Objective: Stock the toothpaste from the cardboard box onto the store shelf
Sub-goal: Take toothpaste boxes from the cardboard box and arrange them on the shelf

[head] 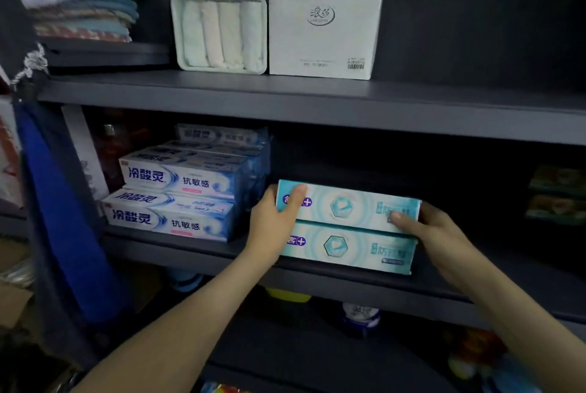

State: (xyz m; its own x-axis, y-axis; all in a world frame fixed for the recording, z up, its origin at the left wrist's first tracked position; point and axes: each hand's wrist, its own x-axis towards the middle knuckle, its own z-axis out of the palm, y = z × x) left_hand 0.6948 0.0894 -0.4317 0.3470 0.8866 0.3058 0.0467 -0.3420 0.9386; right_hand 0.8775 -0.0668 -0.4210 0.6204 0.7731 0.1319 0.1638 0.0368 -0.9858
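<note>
Two teal toothpaste boxes lie stacked on the dark middle shelf (317,278), lengthwise along its front edge. My left hand (272,227) grips the left end of the upper teal box (345,205), thumb on its front face. At the right end of that same box, my right hand (434,234) holds it with the thumb across the front. The lower teal box (348,250) rests on the shelf beneath it. To the left stands a stack of blue-and-white toothpaste boxes (180,193), several deep. The cardboard box is not clearly in view.
The shelf above (285,97) carries a tray of rolled white towels (220,32) and a white packet (325,34). Folded cloths (79,2) lie upper left. A blue cloth (60,218) hangs on the left. Dim packages (555,196) sit far right; bottles stand below.
</note>
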